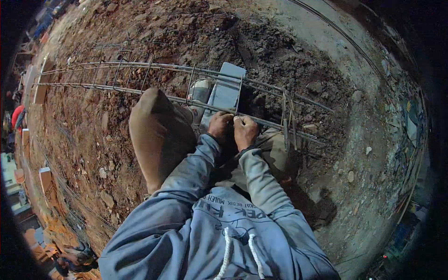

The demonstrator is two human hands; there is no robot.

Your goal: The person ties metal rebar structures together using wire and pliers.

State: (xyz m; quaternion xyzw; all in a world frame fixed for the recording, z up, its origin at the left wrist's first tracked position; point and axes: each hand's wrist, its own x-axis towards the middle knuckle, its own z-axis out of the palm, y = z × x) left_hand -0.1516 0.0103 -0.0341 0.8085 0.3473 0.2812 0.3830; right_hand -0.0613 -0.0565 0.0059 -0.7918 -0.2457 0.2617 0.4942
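A long rebar cage [126, 89] of thin steel bars with square stirrups stretches across in front of my knees. My left hand [220, 125] and my right hand [245, 132] meet at its near bar, beside a stirrup [241, 93]. The fingers of both hands are pinched together there. Whatever lies between the fingertips is too small to make out. Under the cage, just beyond my hands, a pale grey block [226, 88] supports the bars. At the right end, several short bar pieces [286, 119] hang across the cage.
Rough brown soil [186, 37] with stones surrounds the cage. Its far left end rests on a block [41, 86]. More blocks [45, 179] stand at the left. Long bars [336, 28] lie at upper right, and a person [74, 256] is at lower left.
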